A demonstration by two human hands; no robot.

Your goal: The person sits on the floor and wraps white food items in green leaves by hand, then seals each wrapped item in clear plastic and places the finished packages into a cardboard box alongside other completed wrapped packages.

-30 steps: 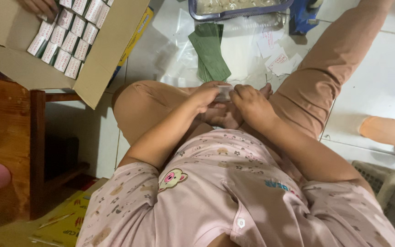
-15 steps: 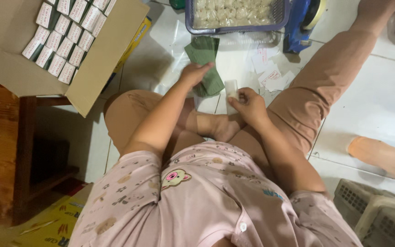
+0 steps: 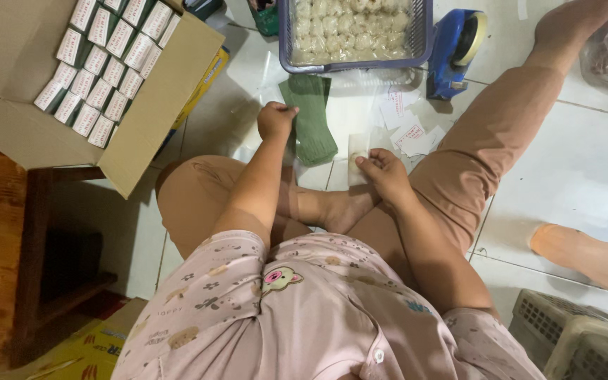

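You wear a pale pink short-sleeved top (image 3: 304, 324) printed with small flowers and animal shapes, a pink bear face (image 3: 281, 279) near its middle and a white button (image 3: 378, 357) low on the front. Your trousers (image 3: 487, 148) are plain tan. Your forearms, hands and feet are bare.

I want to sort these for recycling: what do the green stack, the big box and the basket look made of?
Green stack: seemingly matte card or paper, flat layered edges. Big box: brown corrugated cardboard, with creased flaps. Basket: likely glossy moulded plastic, slotted purple-blue walls.
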